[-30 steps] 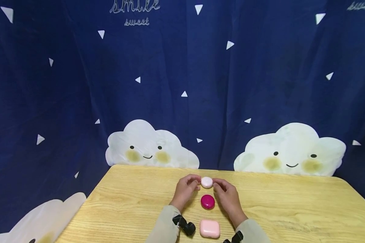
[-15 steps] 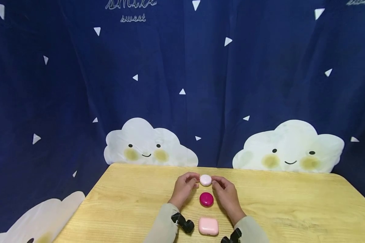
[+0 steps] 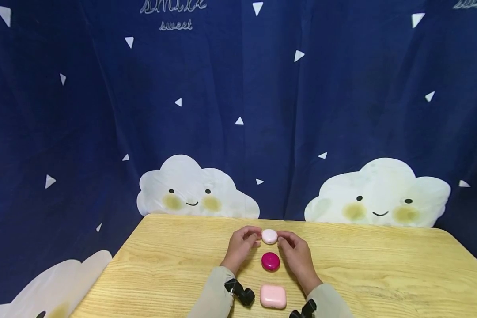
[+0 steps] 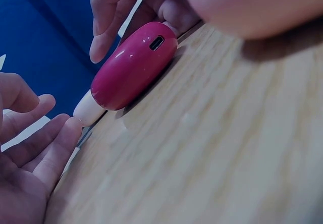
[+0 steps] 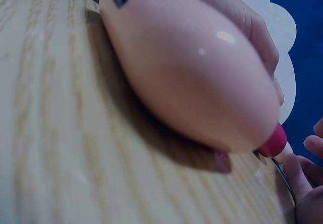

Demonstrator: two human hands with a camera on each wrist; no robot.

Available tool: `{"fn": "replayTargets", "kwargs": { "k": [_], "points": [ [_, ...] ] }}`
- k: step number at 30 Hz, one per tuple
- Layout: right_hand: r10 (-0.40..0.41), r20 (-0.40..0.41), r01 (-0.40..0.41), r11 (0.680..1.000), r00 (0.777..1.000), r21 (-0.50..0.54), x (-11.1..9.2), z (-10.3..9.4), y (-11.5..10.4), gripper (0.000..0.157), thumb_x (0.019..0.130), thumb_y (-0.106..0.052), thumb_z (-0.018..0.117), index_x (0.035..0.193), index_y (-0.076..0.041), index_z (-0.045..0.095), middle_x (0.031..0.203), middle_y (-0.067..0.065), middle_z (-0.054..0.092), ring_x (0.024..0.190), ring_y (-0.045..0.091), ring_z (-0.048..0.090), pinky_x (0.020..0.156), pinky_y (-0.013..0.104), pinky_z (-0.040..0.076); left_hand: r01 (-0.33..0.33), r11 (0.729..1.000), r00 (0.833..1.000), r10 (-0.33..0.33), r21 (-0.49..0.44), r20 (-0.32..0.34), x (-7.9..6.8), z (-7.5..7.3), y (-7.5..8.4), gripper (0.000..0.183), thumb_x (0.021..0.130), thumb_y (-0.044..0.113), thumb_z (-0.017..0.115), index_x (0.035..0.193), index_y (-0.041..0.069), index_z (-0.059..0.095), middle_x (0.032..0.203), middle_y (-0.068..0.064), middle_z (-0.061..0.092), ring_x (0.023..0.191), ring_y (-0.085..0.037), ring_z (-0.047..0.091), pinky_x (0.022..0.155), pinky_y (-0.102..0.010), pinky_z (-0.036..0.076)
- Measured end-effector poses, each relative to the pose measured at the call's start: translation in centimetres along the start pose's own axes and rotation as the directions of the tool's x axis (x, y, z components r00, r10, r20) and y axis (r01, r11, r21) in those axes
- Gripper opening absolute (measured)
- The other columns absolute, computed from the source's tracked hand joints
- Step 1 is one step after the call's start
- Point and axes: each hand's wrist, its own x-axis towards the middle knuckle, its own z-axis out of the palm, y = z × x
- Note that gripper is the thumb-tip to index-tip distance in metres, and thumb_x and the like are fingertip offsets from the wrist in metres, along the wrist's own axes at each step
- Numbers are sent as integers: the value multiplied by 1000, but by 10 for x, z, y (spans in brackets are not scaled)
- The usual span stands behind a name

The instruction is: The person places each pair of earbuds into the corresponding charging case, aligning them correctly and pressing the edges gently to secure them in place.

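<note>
A round, pale pink earbud case point(image 3: 269, 236) lies flat on the table between my two hands. My left hand point(image 3: 240, 248) touches its left side with extended fingertips, as the left wrist view also shows. On its right side are the fingertips of my right hand point(image 3: 298, 255), relaxed and at the rim. Nearer to me sits a round magenta earbud case point(image 3: 270, 261), its charging port facing me in the left wrist view. Nearest is a rounded-square pink earbud case point(image 3: 273, 296), which looms large in the right wrist view point(image 5: 186, 67). Neither hand touches these two.
The light wooden table point(image 3: 175, 265) extends to both sides of the hands. Behind it hangs a dark blue curtain point(image 3: 210, 132) with white clouds and triangles. Black camera mounts point(image 3: 240, 292) sit on both sleeved wrists, close to the pink square case.
The head view has shifted slightly. Hands and cases keep the same places relative to one another.
</note>
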Motion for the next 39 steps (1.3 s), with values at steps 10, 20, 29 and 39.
{"fn": "replayTargets", "kwargs": {
  "k": [10,20,29,39],
  "points": [
    [-3,6,3,998,1000,58,-2,3,1,20,94,-11,60,110,-3,70,98,12,69,86,17,62,74,20,48,4,1000,1000,-4,1,-3,-2,-2,-1,20,93,-1,54,109,-9,64,109,-19,65,100,-31,64,80,-35,56],
    [1,-2,-1,999,1000,41,-1,0,-2,21,94,-12,59,111,-5,69,93,11,69,83,18,62,71,21,48,-10,1000,1000,10,-4,3,-2,0,6,22,94,-2,52,111,-12,63,110,-25,64,103,-35,62,82,-41,55],
    [31,4,-31,997,1000,71,-5,3,-1,21,94,-12,59,111,-3,69,96,14,69,83,20,64,69,21,50,-7,1000,1000,7,-10,11,-21,0,36,23,93,-6,50,110,-17,60,112,-33,60,106,-44,59,86,-49,52],
    [24,1,-24,998,1000,61,-1,0,-5,22,95,-12,58,112,-4,69,98,12,68,85,21,64,70,21,50,-23,999,1000,23,-33,16,-17,1,36,24,93,-6,49,111,-18,59,112,-35,59,106,-44,59,87,-50,51]
  ]
}}
